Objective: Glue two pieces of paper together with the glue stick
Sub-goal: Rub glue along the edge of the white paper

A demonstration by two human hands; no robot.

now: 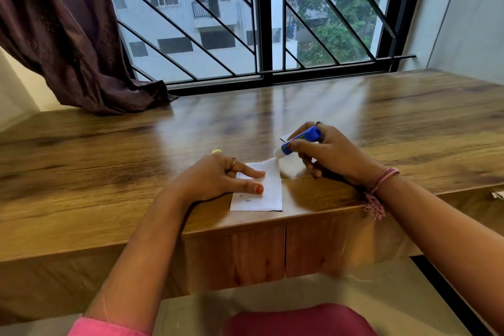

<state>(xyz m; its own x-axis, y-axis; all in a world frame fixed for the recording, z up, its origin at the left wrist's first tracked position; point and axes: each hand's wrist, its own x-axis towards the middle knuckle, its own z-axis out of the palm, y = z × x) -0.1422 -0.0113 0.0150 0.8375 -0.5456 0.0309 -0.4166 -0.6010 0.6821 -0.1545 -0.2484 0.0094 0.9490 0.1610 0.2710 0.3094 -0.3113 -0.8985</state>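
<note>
- Left hand [218,177]: fingers straight and slightly spread, pressing flat on the paper [268,196].
- Paper: lies at the wooden table's [109,161] near edge. Judged thin, light and limp, liable to slide or wrinkle under the glue; best pinned flat near the stroke.
- Glue stick [300,142]: pinched in the right hand [330,153], white tip over the paper's far right corner. Contact blurred; cannot tell. Judged rigid and light; grip mid-barrel.
- A second paper piece shows behind the right hand.
</note>
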